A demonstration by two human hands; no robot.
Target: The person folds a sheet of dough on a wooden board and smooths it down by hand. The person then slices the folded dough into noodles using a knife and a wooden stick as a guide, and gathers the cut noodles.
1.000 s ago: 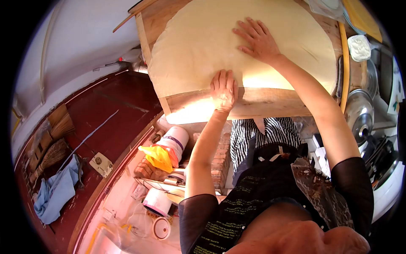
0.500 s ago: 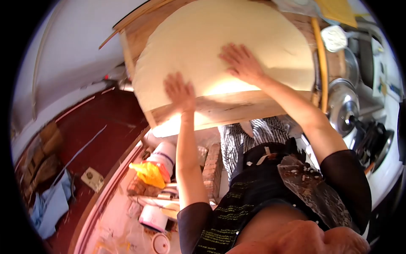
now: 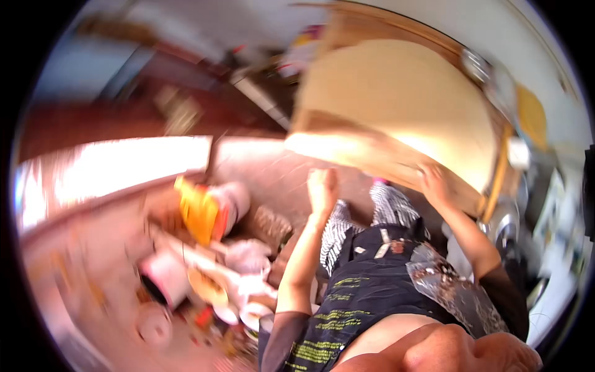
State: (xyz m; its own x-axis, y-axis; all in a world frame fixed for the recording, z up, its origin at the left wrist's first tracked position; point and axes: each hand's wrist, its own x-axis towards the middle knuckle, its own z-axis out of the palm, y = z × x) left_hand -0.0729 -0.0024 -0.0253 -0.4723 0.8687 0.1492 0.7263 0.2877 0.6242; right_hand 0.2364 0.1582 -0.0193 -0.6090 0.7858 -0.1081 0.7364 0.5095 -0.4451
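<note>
A broad, pale yellow sheet of rolled dough (image 3: pixel 396 93) lies flat on a wooden board (image 3: pixel 365 152), lit by a bright strip of sunlight. In front of the board's near edge, my left hand (image 3: pixel 323 189) hangs in the air with its fingers curled in and nothing seen in them. My right hand (image 3: pixel 434 183) is over the front edge of the board, close to the dough's near rim. Blur hides how its fingers are bent and whether it touches the wood.
A wooden rod (image 3: pixel 498 170) lies along the board's right side, with a metal lid (image 3: pixel 507 220) below it. To the left on the floor are a yellow bag (image 3: pixel 201 214), a white bucket (image 3: pixel 234 201), a pinkish-white container (image 3: pixel 164 276) and bricks (image 3: pixel 269 226).
Both hands have come off the dough, where they lay flat, and back toward my body. The left fingers have curled. The view has swung left, so the board sits farther right.
</note>
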